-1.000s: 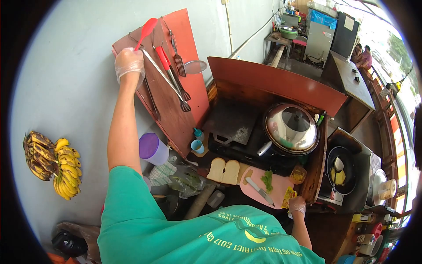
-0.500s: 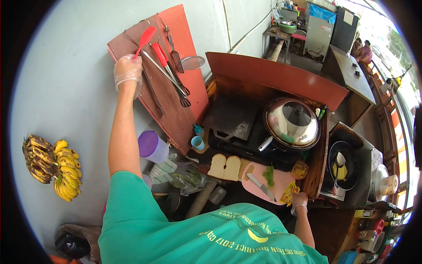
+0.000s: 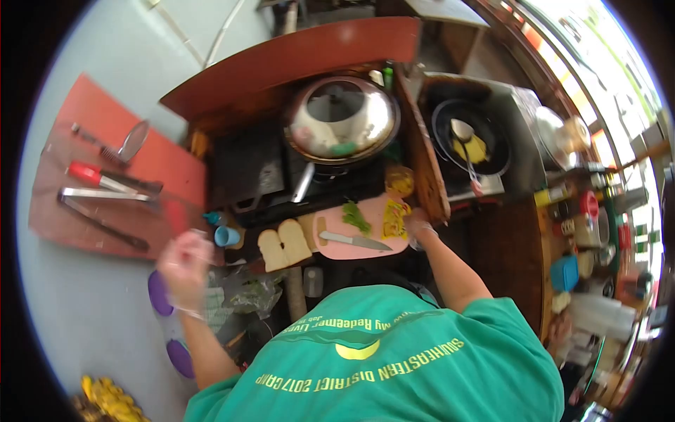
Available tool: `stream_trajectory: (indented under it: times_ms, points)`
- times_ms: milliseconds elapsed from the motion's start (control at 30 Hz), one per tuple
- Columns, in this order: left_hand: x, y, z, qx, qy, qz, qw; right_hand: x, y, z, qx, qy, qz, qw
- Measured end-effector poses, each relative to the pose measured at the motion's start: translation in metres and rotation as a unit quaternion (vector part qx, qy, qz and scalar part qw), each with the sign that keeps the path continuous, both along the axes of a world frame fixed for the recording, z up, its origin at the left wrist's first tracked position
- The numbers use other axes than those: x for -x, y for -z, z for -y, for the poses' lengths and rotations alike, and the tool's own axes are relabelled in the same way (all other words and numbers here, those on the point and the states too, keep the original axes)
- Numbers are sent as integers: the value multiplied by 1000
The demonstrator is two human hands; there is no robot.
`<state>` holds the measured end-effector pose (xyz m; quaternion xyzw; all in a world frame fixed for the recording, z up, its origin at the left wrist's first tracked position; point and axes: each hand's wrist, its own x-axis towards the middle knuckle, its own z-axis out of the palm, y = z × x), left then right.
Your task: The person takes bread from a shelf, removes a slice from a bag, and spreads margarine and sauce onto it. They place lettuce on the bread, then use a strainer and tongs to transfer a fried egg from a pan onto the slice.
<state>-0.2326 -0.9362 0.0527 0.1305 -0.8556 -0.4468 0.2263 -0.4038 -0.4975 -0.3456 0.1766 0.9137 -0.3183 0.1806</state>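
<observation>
My left hand (image 3: 186,271), in a clear glove, is closed around a red spatula (image 3: 174,214), blurred by motion, in front of the lower edge of the utensil board. My right hand (image 3: 422,228), also gloved, is at the right end of the pink cutting board (image 3: 327,250), beside a yellow food packet (image 3: 395,219); its fingers are too blurred to make out. A knife (image 3: 358,242) and green leaves (image 3: 356,216) lie on that board. Two bread slices (image 3: 294,241) sit to its left.
A lidded pan (image 3: 341,123) stands on the stove behind the cutting board. To the right, a dark wok (image 3: 471,141) holds a ladle and yellow food. Tongs (image 3: 105,194) hang on the red board (image 3: 140,165). A blue cup (image 3: 226,236) stands near the bread.
The view has swung right. My left hand has come down from the utensil board with the red spatula and is nearer the counter. My right hand remains by the cutting board.
</observation>
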Motion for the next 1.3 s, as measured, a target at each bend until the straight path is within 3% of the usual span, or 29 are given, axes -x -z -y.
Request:
stream_trajectory:
  times_ms: [33, 67, 100, 133, 167, 200, 233, 267, 333, 367, 467, 567, 600, 633, 700, 767, 833, 933, 1033, 1100, 1133, 1200, 1300]
  points:
    - [5, 29, -20, 105, 72, 60, 990, -3, -12, 4, 10, 29, -6, 1000]
    - [8, 66, -49, 40, 126, 113, 985, -6, -22, 7, 12, 42, -1, 999]
    - [14, 82, -81, 78, 191, 188, 960, -8, -30, 9, -15, 18, -20, 1000]
    - [18, 118, -113, 3, 227, 181, 957, -12, -36, 10, -43, -8, -38, 998]
    - [29, 140, -133, -1, 262, 284, 922, -15, -40, 9, -40, -3, -33, 999]
    - [40, 172, -152, 44, 286, 238, 927, -18, -43, 7, -11, -1, -32, 999]
    - [57, 196, -164, 189, 339, 188, 902, -19, -45, 5, 18, 1, -31, 999]
    - [74, 226, -179, 230, 319, 167, 904, -21, -45, 3, 17, 6, -27, 999]
    - [124, 238, -216, 343, 288, 270, 853, -22, -46, -1, 77, -39, -82, 993]
    - [148, 253, -228, 369, 283, 230, 855, -19, -43, -1, 76, -36, -79, 993]
    - [208, 280, -264, 415, 274, 197, 845, -6, -31, 6, 243, 29, -187, 951]
    - [247, 291, -292, 435, 290, 245, 816, 5, -37, 17, 236, 102, -202, 945]
    - [253, 293, -299, 435, 309, 284, 797, 12, -23, 16, 208, 87, -119, 967]
    - [254, 294, -306, 434, 310, 288, 795, 14, -15, 16, 208, 87, -114, 968]
    - [257, 296, -317, 398, 300, 326, 803, 18, -10, 18, 235, 53, -156, 958]
    - [255, 301, -324, 382, 283, 333, 814, 18, -17, 20, 260, 57, -126, 955]
    - [253, 307, -330, 366, 264, 337, 826, 16, -18, 23, 348, 83, -189, 915]
    - [252, 322, -335, 312, 201, 346, 862, 16, -27, 25, 394, 125, -180, 893]
    - [257, 368, -319, 242, 171, 352, 888, 16, -49, 16, 335, 67, -150, 928]
    - [259, 410, -300, 253, 241, 318, 881, 19, -55, 16, 322, 66, -154, 932]
    - [254, 393, -304, 249, 233, 321, 884, 20, -54, 16, 309, 72, -161, 935]
    - [244, 366, -312, -88, 98, 372, 919, 18, -49, 14, 323, 58, -158, 931]
    - [235, 371, -309, -140, 88, 314, 935, 16, -37, 12, 335, 42, -155, 928]
